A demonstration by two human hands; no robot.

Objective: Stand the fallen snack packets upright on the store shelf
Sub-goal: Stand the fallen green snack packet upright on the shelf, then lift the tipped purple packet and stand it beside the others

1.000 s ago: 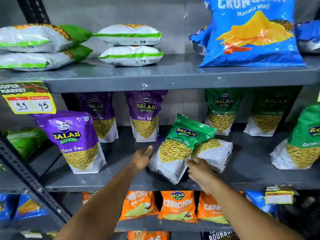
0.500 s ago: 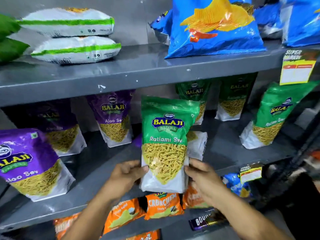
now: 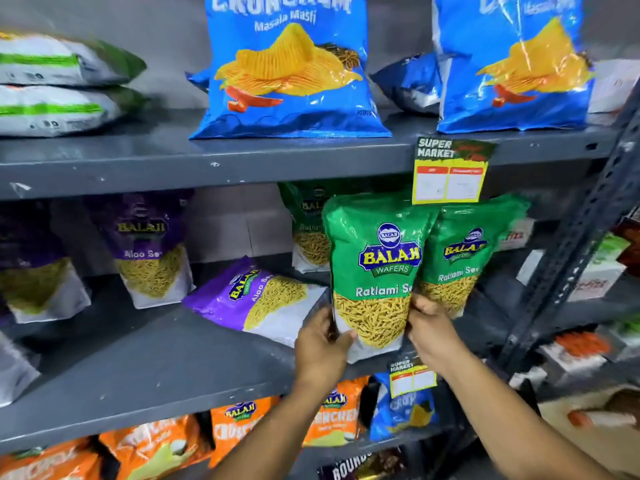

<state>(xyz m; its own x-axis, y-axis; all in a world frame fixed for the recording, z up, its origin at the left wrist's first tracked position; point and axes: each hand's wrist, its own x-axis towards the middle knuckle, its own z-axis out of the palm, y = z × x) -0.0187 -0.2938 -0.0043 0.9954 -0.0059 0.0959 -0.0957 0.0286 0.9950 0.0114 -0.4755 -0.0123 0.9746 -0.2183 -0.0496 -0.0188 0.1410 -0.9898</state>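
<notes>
A green Ratlami Sev packet (image 3: 375, 271) stands upright at the front of the middle shelf (image 3: 145, 368). My left hand (image 3: 320, 344) grips its lower left edge and my right hand (image 3: 431, 329) grips its lower right edge. A second green Ratlami Sev packet (image 3: 465, 251) stands just behind it to the right, and a third (image 3: 306, 223) stands further back. A purple Aloo Sev packet (image 3: 256, 299) lies fallen on its back on the shelf, left of my left hand. Two purple packets (image 3: 152, 251) stand upright at the back left.
Blue Crunchem bags (image 3: 291, 71) stand on the top shelf, with white-green packets (image 3: 59, 84) lying stacked at its left. A price tag (image 3: 450, 171) hangs over the green packets. Orange packets (image 3: 242, 427) fill the lower shelf. A perforated upright post (image 3: 585, 244) bounds the right side.
The view has shifted right. Both hands have carried the green packet to the right and set it beside another green packet. A fallen purple packet now shows where it was.
</notes>
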